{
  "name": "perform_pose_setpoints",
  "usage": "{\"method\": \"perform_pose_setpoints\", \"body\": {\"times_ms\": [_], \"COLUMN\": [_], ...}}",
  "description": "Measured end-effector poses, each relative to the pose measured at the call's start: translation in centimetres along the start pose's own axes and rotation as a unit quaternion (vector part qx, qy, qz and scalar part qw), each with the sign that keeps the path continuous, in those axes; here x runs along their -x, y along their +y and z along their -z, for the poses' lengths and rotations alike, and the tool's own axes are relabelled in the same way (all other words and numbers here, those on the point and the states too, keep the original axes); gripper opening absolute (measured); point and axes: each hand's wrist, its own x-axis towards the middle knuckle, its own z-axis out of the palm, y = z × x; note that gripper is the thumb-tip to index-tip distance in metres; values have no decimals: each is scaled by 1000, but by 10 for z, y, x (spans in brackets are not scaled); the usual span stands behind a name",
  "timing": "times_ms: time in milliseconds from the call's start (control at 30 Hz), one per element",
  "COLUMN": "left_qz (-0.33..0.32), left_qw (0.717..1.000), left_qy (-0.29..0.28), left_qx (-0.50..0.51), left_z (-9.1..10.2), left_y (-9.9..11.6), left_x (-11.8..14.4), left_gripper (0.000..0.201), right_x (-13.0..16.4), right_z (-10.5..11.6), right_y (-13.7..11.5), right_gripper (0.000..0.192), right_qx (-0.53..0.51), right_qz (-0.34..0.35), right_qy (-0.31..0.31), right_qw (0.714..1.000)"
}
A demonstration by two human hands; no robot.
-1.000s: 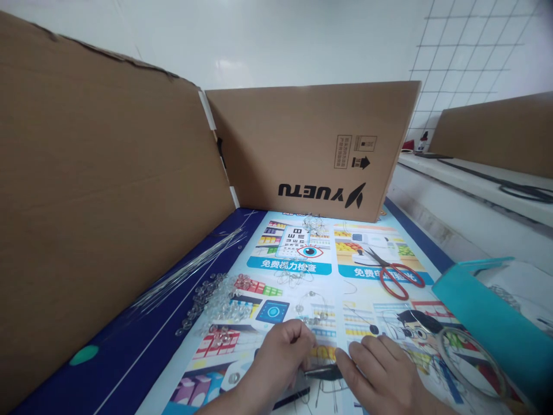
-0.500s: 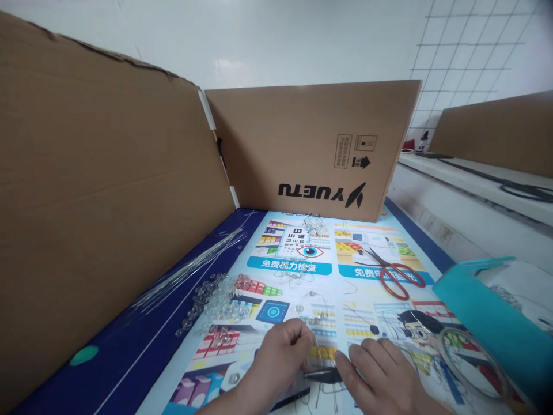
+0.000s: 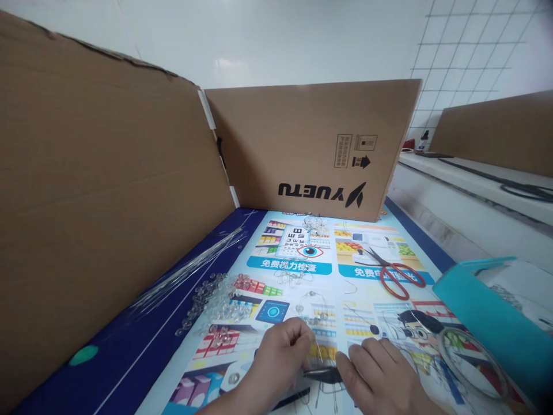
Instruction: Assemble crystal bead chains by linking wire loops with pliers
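Barely shifted since before: two hands, left hand [image 3: 280, 360] and right hand [image 3: 380, 377], both pinching one dark tool [image 3: 324, 374].

Both wrists run off the bottom edge; the dark tool [image 3: 322, 374] is half-covered.

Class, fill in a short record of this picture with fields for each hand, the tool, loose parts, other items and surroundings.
left hand: pinches a thin wire
right hand: holds dark pliers at the wire
loose parts: clear beads; bundle of straight wires
other items: red scissors; teal box
surroundings: printed mat; cardboard screens
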Motion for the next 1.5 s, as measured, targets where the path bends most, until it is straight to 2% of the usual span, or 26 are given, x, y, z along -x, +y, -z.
{"method": "perform_pose_setpoints", "body": {"times_ms": [200,300,400,500,667,867,1000,1100,1200,1300,1367,1433,1500], "left_qz": [-103,-153,-212,-265,-327,-353,-363,-365,-345,-278,-217,-175,-165], "left_qw": [989,978,962,944,915,899,891,889,899,930,953,966,970], "left_qy": [40,36,18,0,-1,7,3,1,8,42,62,54,22], "left_qx": [-96,-137,-170,-199,-238,-260,-275,-276,-269,-236,-204,-182,-178], "left_z": [4,7,9,12,13,13,12,10,11,15,19,19,16], "left_y": [7,9,8,7,5,2,0,0,1,4,5,6,5], "left_x": [6,8,10,12,13,15,16,16,15,10,6,3,2], "left_gripper": [25,26,26,24,24,21,22,21,20,20,23,24,23], "right_x": [4,9,14,19,22,15,15,17,19,19,19,18,19], "right_z": [-4,-9,-13,-15,-14,-9,-9,-12,-15,-18,-19,-19,-20], "right_y": [-4,-8,-10,-11,-10,-7,-5,-4,-3,-1,3,7,10], "right_gripper": [29,23,16,6,15,8,11,9,10,8,9,12,12], "right_qx": [-3,-20,-78,-145,-240,-304,-323,-338,-325,-276,-272,-299,-333], "right_qz": [-27,-60,-109,-165,-224,-258,-266,-261,-249,-229,-210,-212,-242], "right_qy": [-16,-29,-47,-77,-177,-266,-293,-280,-222,-145,-92,-52,-28], "right_qw": [999,998,990,972,928,877,860,860,885,922,935,929,911]}}
